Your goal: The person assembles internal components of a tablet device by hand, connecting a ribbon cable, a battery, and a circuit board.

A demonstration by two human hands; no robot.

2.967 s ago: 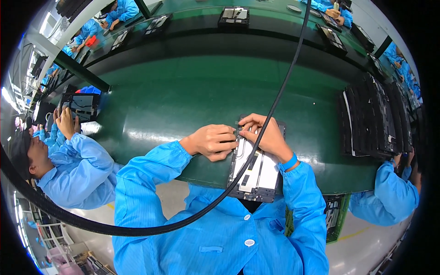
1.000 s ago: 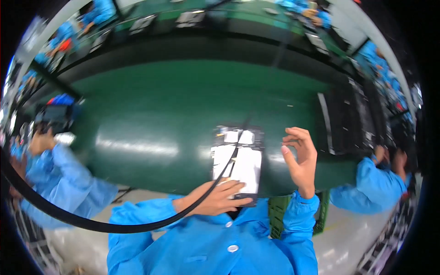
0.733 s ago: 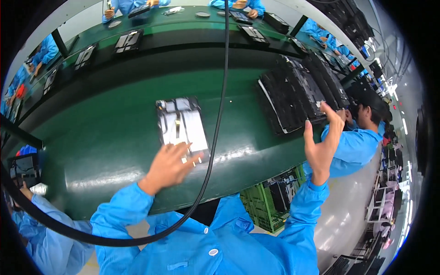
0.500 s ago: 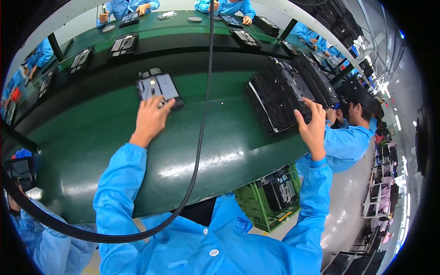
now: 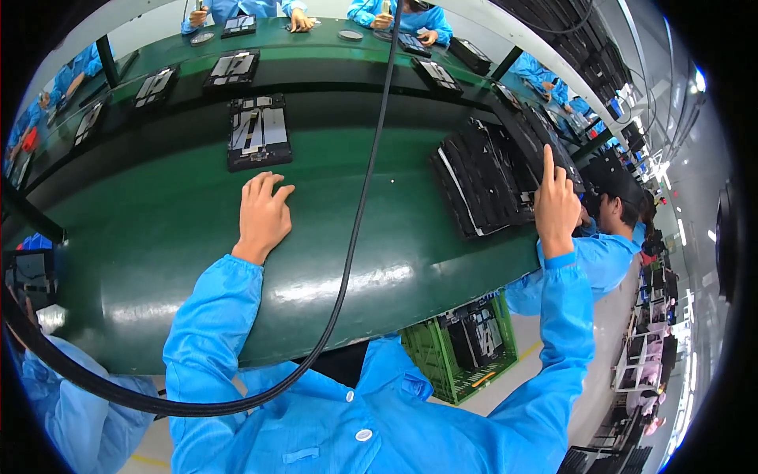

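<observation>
My left hand (image 5: 266,217) rests low over the green table, fingers bent and apart, with nothing in it. Just beyond its fingertips lies a flat black tablet-like device (image 5: 259,130), with grey panels and a pale cable strip on its face. On the right, my right hand (image 5: 559,201) is at the near edge of a black slab-like device (image 5: 530,136). Its index finger stretches along the slab and the other fingers are bent; the thumb is hidden. Beside it leans a stack of similar black devices (image 5: 480,178).
A black cable (image 5: 347,265) hangs across the view in front of the table (image 5: 339,229). More devices (image 5: 233,68) lie on a far ledge. A green crate (image 5: 430,359) holding devices stands below the table's front edge. A co-worker (image 5: 620,209) sits close on the right.
My left hand has come off the tablet-like device, which now lies farther away and straighter. My right hand has closed in on the slab at the stack, its index finger now extended.
</observation>
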